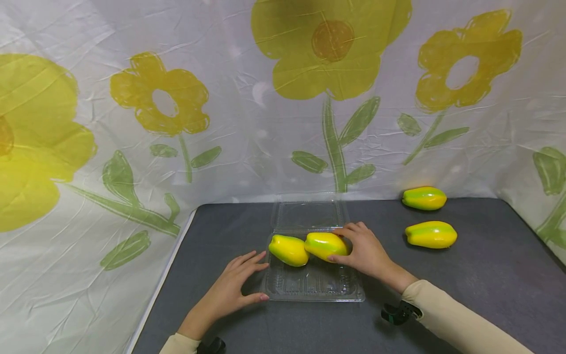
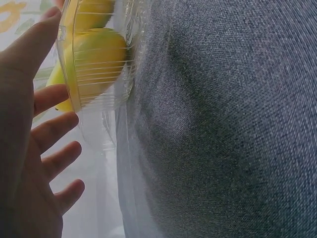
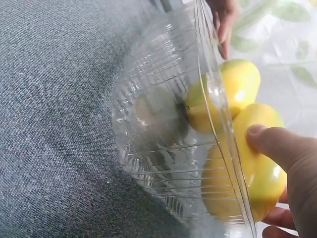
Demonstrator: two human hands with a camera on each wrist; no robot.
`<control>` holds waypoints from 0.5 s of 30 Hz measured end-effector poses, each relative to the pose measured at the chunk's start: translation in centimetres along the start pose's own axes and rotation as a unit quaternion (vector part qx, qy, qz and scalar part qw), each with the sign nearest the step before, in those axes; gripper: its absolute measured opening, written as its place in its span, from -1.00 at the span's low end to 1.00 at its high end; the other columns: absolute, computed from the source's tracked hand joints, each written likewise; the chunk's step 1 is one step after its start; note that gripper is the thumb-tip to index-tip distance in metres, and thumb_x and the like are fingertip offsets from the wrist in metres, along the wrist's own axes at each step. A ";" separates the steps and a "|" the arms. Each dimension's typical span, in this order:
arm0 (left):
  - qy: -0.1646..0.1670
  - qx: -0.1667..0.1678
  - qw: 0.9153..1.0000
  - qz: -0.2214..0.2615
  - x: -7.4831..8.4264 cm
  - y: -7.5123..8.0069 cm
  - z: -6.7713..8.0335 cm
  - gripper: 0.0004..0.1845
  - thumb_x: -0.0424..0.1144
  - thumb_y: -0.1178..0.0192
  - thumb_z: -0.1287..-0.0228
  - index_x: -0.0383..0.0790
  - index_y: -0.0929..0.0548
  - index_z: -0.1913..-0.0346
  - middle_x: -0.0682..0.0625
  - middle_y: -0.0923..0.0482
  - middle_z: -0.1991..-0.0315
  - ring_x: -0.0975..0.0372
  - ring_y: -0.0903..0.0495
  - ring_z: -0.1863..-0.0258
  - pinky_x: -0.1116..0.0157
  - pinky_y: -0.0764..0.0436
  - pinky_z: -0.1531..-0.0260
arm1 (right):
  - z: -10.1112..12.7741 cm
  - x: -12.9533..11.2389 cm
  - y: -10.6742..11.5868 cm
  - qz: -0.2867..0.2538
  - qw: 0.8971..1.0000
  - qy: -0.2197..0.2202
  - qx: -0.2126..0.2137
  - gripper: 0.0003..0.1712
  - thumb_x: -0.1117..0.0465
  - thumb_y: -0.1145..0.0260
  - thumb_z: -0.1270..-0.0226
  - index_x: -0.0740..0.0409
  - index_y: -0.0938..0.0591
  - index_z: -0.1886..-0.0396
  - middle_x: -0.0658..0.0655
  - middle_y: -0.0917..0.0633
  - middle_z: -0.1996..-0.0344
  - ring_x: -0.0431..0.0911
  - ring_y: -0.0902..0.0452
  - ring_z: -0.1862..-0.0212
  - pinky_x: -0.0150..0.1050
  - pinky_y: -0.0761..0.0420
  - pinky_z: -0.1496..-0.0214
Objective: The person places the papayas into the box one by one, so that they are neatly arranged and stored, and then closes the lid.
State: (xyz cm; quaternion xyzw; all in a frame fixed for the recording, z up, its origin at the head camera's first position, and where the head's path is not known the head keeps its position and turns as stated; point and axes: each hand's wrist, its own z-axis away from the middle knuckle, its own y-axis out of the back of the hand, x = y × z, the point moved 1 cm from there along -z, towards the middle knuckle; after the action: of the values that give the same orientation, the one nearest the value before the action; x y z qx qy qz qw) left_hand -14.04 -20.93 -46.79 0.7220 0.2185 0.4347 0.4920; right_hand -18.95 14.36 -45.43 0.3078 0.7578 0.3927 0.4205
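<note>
A clear plastic clamshell box (image 1: 309, 290) lies with its lid (image 1: 309, 216) folded back, away from me. Two glossy yellow-green papaya-shaped fruits are at the back of its base. My right hand (image 1: 367, 250) holds the right-hand fruit (image 1: 325, 246), thumb on the near side and fingers on the far side. In the right wrist view the thumb presses on that fruit (image 3: 257, 168). The left-hand fruit (image 1: 288, 250) leans against it. Spread and loosely bent, the fingers of my left hand (image 1: 234, 280) hold nothing; their tips are right at the box's left edge.
Two more such fruits, a far one (image 1: 424, 198) and a nearer one (image 1: 431, 234), lie on the dark grey table (image 1: 486, 285) to the right. Behind the table hangs a white cloth (image 1: 247, 147) with yellow flowers.
</note>
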 end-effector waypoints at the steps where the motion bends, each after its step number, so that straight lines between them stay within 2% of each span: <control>1: 0.000 -0.001 1.000 0.001 0.0 0.0 0.0 -0.20 0.24 -0.40 -0.05 0.04 -0.49 -0.36 0.08 -0.23 -0.53 -0.06 -0.18 -0.54 -0.26 -0.20 -0.41 | 0.0 0.0 0.0 0.000 1.000 0.000 0.001 -0.22 -0.24 -0.59 0.11 0.05 -0.69 -0.11 0.07 -0.70 0.07 -0.08 -0.43 0.13 -0.10 -0.48 0.09; 15: 0.001 -0.001 1.000 -0.004 0.1 0.0 0.0 -0.21 0.23 -0.40 -0.04 0.05 -0.50 -0.36 0.08 -0.24 -0.53 -0.06 -0.19 -0.53 -0.26 -0.21 -0.41 | 0.4 0.0 -0.6 0.006 1.000 -0.007 0.015 -0.24 -0.24 -0.61 0.15 0.00 -0.70 -0.08 0.07 -0.72 0.07 -0.07 -0.43 0.13 -0.06 -0.48 0.05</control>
State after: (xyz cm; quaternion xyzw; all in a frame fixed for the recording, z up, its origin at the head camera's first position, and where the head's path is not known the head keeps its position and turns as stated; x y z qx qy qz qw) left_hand -14.01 -20.87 -46.76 0.7203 0.2213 0.4339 0.4938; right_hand -18.66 14.16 -46.12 0.3210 0.7592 0.3814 0.4185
